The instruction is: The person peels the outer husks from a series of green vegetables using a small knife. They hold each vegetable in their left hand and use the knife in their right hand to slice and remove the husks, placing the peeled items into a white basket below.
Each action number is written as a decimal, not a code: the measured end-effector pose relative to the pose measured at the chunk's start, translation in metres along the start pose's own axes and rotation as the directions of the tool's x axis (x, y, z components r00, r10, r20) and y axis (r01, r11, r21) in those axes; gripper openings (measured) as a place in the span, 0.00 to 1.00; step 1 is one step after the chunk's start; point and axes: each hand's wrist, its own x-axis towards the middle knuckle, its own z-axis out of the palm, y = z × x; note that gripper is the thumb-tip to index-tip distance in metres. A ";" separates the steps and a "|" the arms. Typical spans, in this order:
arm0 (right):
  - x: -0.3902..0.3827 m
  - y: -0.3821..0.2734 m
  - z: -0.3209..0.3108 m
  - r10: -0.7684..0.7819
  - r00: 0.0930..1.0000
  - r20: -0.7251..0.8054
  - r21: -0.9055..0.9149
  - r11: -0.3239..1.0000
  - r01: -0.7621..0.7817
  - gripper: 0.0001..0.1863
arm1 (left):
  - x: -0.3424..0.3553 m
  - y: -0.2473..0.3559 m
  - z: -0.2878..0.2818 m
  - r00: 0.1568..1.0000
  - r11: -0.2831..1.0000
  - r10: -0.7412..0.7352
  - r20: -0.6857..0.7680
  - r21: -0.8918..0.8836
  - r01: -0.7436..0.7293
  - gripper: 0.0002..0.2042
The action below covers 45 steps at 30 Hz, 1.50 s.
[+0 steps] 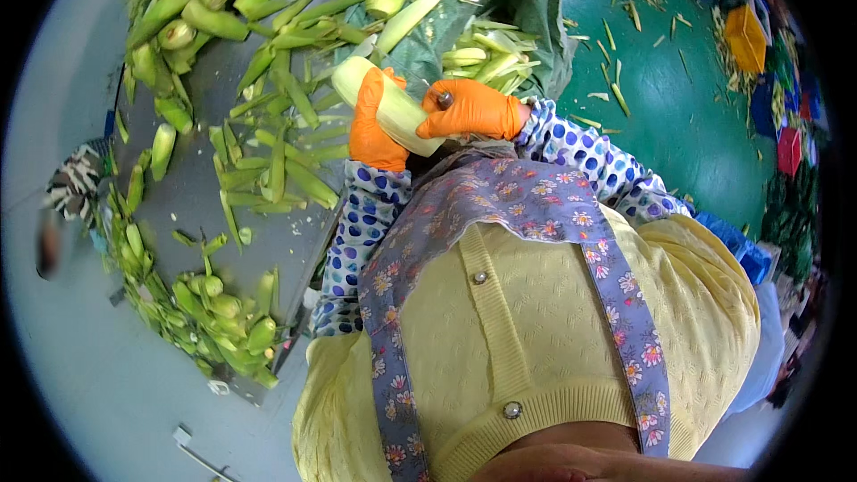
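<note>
An ear of corn (400, 116) in pale green husk lies slantwise across the front of my body. My left hand (375, 125), in an orange glove, is wrapped round its middle. At the ear's lower right end, my right hand (478, 110), also orange-gloved, is closed with its thumb against the husk. A round, dark metallic end of a small tool (445, 100) pokes out of that fist; the rest of it is hidden in the hand. Stripped husk leaves (491, 55) are heaped just beyond the right hand, by a green plastic sheet (555, 31).
On the grey table (192, 205) to the left lie loose husk leaves (281, 161). Corn ears are piled at its far side (210, 0) and near corner (223, 317). Husk scraps litter the green floor (661, 80). Blue and yellow crates (745, 36) stand far right. Another person's camouflage sleeve (79, 180) shows at left.
</note>
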 end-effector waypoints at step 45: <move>0.009 0.051 -0.226 -0.410 0.156 -0.898 -0.385 0.907 0.171 0.07 | 0.135 0.063 -0.011 0.567 0.592 -0.783 0.257 0.591 0.548 0.36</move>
